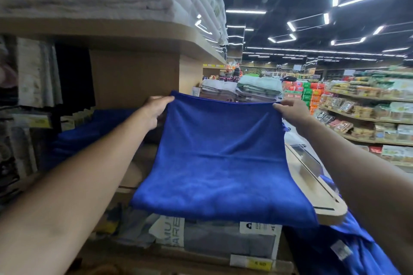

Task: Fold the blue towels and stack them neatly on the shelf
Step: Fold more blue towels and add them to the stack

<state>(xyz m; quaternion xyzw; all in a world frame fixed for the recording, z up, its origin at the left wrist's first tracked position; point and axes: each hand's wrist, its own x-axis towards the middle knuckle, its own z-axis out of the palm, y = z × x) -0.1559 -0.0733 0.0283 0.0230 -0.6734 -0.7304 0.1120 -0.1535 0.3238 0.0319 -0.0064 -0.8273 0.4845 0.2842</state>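
Left grip [155, 111] and right grip [291, 111] pinch top corners of the plush rectangular blue towel [220, 163].

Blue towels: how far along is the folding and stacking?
Done: some blue cloth lies on the shelf at left, neatness unclear. In hand: left hand and right hand hold one blue towel by its top corners. Left: finish folding it, plus the loose blue heap lower right.

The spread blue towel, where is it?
Head view, centre: the blue cloth towel is held between left hand and right hand, above a grey pack.
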